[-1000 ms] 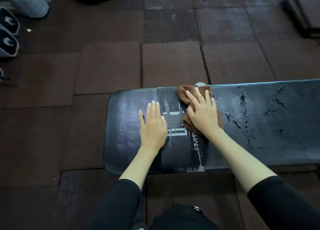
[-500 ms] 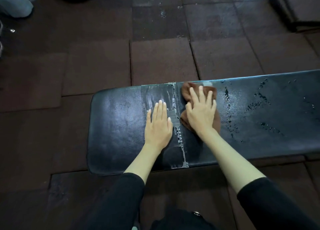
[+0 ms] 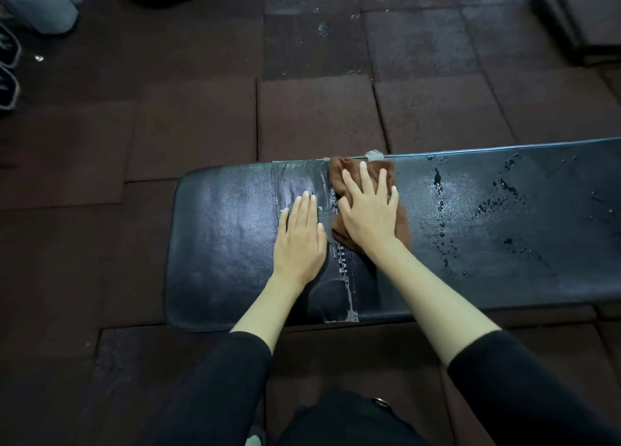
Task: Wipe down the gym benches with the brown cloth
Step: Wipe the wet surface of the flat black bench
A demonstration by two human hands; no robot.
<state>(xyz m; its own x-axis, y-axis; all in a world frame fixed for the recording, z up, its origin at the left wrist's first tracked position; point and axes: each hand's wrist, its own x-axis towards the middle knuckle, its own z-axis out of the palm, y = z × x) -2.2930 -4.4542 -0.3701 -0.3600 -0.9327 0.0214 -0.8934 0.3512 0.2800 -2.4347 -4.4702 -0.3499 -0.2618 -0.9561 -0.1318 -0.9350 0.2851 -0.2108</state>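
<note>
The brown cloth (image 3: pixel 337 171) has crept up to the far edge of the gym bench (image 3: pixel 221 244), pushed by the right hand (image 3: pixel 368 213). The stroke has covered little new ground, and the droplets (image 3: pixel 440 210) to its right remain unwiped. That hand lies flat on the cloth, fingers spread and straight. The left hand (image 3: pixel 300 240) stays flat beside it on the taped patch (image 3: pixel 299 180), holding nothing.

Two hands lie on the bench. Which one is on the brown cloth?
The right hand: its spread fingers press the brown cloth near the far edge of the bench. The left hand lies flat on the bench itself, beside it.
</note>
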